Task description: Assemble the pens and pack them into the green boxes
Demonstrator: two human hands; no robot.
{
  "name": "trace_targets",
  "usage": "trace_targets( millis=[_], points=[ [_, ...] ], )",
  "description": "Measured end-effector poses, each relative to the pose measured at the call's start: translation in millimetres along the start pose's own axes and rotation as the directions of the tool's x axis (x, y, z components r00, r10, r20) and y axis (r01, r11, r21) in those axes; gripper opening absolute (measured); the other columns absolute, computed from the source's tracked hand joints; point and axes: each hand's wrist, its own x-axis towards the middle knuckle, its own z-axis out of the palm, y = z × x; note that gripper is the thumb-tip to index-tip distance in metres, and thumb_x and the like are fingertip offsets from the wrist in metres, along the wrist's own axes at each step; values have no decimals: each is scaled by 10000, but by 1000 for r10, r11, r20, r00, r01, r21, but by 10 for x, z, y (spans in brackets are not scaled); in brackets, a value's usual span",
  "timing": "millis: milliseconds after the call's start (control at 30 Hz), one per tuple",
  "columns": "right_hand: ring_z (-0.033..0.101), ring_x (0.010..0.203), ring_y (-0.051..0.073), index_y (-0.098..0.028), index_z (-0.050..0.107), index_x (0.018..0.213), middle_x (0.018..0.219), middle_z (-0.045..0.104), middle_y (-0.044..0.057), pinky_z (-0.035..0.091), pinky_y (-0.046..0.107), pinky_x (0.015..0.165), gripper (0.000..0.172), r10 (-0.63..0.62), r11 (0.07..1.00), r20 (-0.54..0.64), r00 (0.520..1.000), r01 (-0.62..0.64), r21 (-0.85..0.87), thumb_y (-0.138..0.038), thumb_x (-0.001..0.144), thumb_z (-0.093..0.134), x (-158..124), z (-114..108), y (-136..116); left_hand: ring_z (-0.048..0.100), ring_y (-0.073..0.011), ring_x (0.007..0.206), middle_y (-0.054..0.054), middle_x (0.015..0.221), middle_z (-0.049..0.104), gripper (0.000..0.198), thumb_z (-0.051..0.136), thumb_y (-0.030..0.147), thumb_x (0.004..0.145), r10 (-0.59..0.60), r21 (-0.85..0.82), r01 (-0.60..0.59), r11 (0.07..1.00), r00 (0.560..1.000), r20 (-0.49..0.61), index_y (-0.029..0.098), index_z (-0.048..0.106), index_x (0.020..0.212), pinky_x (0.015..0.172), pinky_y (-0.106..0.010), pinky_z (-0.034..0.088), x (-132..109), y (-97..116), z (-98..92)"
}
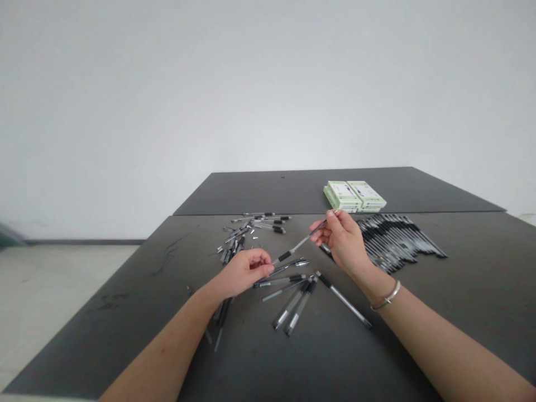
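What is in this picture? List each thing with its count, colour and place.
tables: two, dark grey, one beyond the other
boxes: at least two, pale green and white, on the far table
pen bank: many, black and clear, at right
pen parts: many, black and silver, mid-table, far side
loose pens: several, black and clear, nearest the person
held pen: one, clear with black grip, in the right hand
wall: one, white, behind the tables
bangle: one, silver, on the right wrist
right hand: one, bare, pinching the held pen
left hand: one, bare, above the loose pens
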Motion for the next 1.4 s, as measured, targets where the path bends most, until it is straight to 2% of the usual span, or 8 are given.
trace_targets(
  millis=[67, 200, 333, 700, 867, 1033, 1167, 1400],
  points=[
    [655, 491, 129, -233, 405, 883, 692, 707, -11, 486, 196, 427, 310, -17, 1000, 15, 1000, 17, -6, -472, 861, 601, -7, 5, -5, 535, -127, 682, -5, 735, 588, 184, 581, 276, 833, 9, -19, -9, 1000, 1000, 4, 118, 610, 923, 650, -245, 407, 0, -14, 8],
    [671, 532, 128, -230, 426, 906, 731, 710, -8, 506, 204, 458, 278, -19, 1000, 72, 997, 18, 6, -450, 875, 595, -46, 55, 12, 519, -129, 706, -16, 793, 582, 397, 553, 294, 860, 13, -25, -12, 1000, 1000, 14, 89, 583, 1199, 660, -251, 403, -10, -18, 27],
    [672, 553, 124, -216, 456, 890, 751, 705, 2, 519, 216, 478, 299, 18, 1000, 123, 992, -15, -18, -461, 853, 622, -113, 136, 56, 484, -118, 683, -7, 776, 566, 434, 541, 281, 867, 27, -20, -25, 999, 998, 56, 96, 580, 1258, 642, -240, 381, -20, -5, 33],
    [686, 597, 134, -206, 476, 885, 733, 687, -8, 529, 227, 500, 319, 109, 994, 258, 960, -100, -49, -457, 823, 663, -206, 220, 135, 447, -105, 626, 21, 699, 522, 472, 561, 296, 852, 30, -63, -27, 998, 998, 52, 93, 569, 1278, 597, -231, 351, -5, -22, 36],
    [677, 604, 126, -190, 515, 870, 768, 687, 11, 523, 219, 492, 323, 114, 990, 292, 950, -84, -113, -467, 810, 670, -229, 231, 163, 434, -100, 613, 26, 697, 516, 464, 562, 311, 857, 32, -64, -29, 998, 999, 42, 100, 572, 1269, 585, -229, 343, -5, -30, 39],
    [626, 532, 105, -173, 566, 852, 625, 666, -12, 512, 206, 492, 301, 165, 978, 335, 928, -110, -178, -445, 800, 685, -264, 249, 215, 436, -104, 624, 25, 696, 515, 419, 550, 322, 871, 52, -51, -49, 997, 997, 50, 111, 592, 1231, 600, -235, 353, -4, -1, 41],
    [617, 520, 102, -172, 562, 866, 602, 649, -26, 505, 198, 483, 326, 230, 969, 342, 911, -180, -171, -451, 776, 705, -278, 261, 255, 447, -106, 626, 10, 737, 550, 386, 546, 319, 877, 50, -55, -47, 997, 997, 64, 111, 591, 1199, 600, -238, 370, 5, 7, 44],
    [663, 638, 121, -200, 535, 998, 919, 655, 12, 509, 216, 499, 324, 301, 948, 314, 900, -319, 6, -433, 810, 660, -281, 251, 248, 474, -109, 645, 25, 735, 533, 236, 529, 283, 873, 44, -30, -42, 999, 997, 69, 135, 588, 1047, 630, -239, 393, 4, 30, 46]
  ],
)
